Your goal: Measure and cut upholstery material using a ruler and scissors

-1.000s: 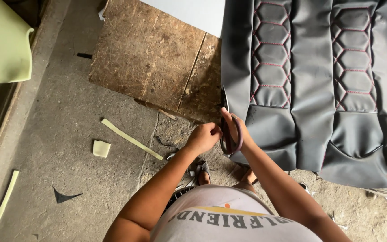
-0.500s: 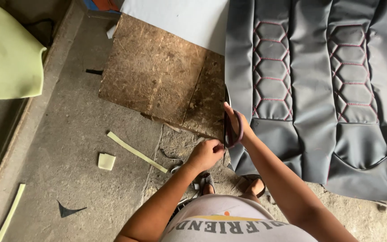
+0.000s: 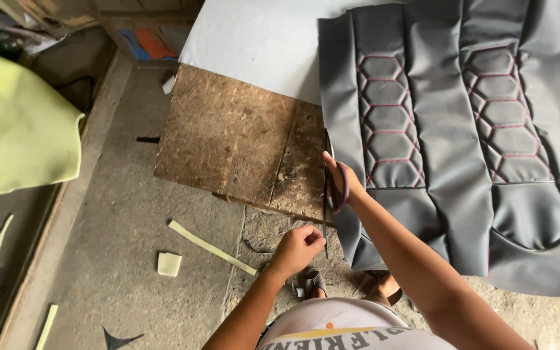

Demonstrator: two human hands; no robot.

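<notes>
My right hand [image 3: 343,183] is closed on a pair of dark scissors [image 3: 329,170], with the blades pointing away from me along the left edge of a grey quilted seat cover [image 3: 448,129]. The cover has hexagon stitching in red thread and hangs over the table's near edge. My left hand [image 3: 298,247] is lower, in front of the table, fingers pinched on a thin dark strip [image 3: 324,223] that runs up to the scissors along the cover's edge.
The cover lies on a worn brown board [image 3: 241,142] and a white sheet [image 3: 260,39]. Yellow-green foam [image 3: 14,129] lies at the left. A foam strip [image 3: 209,246] and a foam square [image 3: 168,264] are on the concrete floor. My sandalled feet [image 3: 312,283] show below.
My right hand with the scissors has moved farther up the cover's left edge. My left hand has dropped back from it, and the thin strip now stretches between them.
</notes>
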